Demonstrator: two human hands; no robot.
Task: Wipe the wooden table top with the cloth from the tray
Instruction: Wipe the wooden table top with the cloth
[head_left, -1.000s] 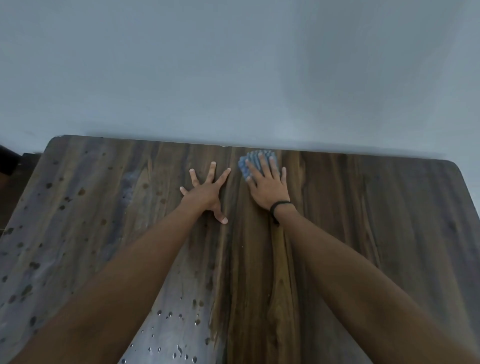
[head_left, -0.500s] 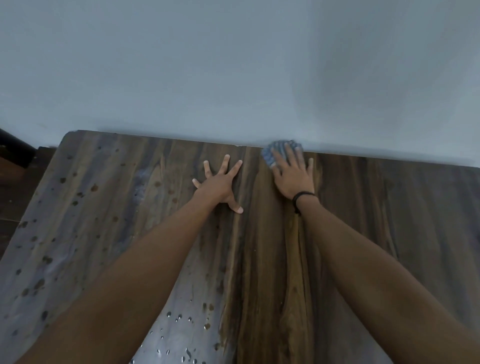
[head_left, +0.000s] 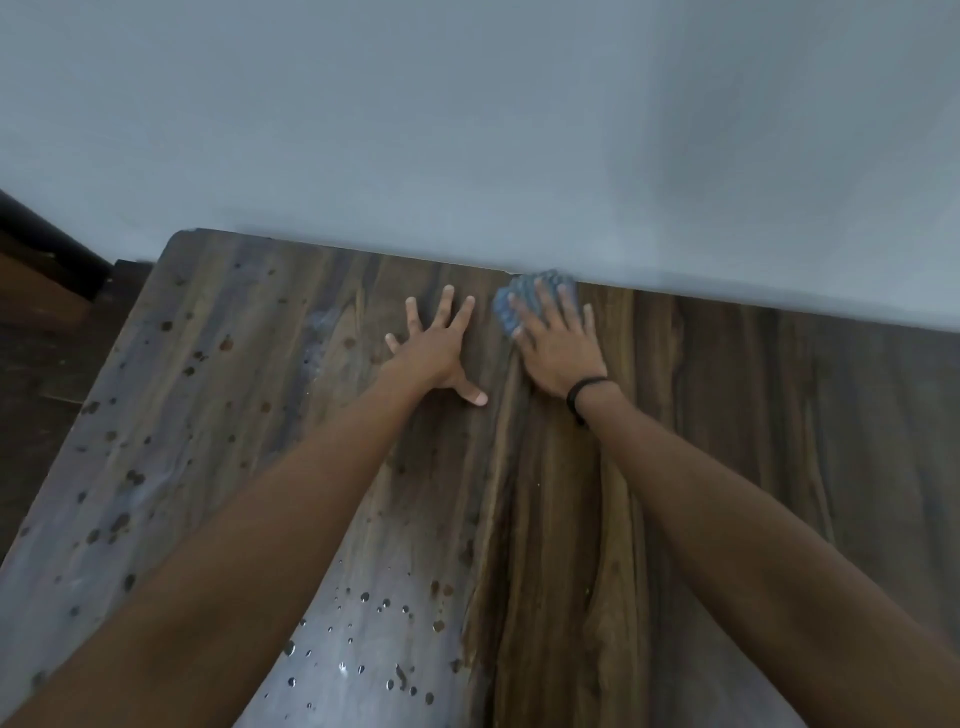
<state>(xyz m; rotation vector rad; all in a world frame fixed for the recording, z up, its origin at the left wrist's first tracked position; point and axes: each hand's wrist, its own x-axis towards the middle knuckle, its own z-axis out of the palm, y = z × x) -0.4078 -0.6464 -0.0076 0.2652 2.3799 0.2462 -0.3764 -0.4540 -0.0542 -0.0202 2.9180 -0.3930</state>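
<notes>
The wooden table top (head_left: 727, 415) fills the lower view, dark grained, with water drops and dark spots on its left half. A small blue cloth (head_left: 506, 306) lies at the table's far edge against the wall. My right hand (head_left: 558, 348) presses flat on the cloth, fingers spread over it; a black band circles the wrist. My left hand (head_left: 434, 351) rests flat on the bare wood just left of the cloth, fingers spread, holding nothing. No tray is in view.
A pale grey wall (head_left: 467, 130) rises directly behind the table's far edge. The table's rounded far-left corner (head_left: 182, 239) meets dark floor (head_left: 41, 389) on the left. Water droplets (head_left: 363, 649) sit near the front centre.
My right hand has pushed the cloth away from me to the table's far edge at the wall. The left hand stays planted; the view has shifted so the table sits further right.
</notes>
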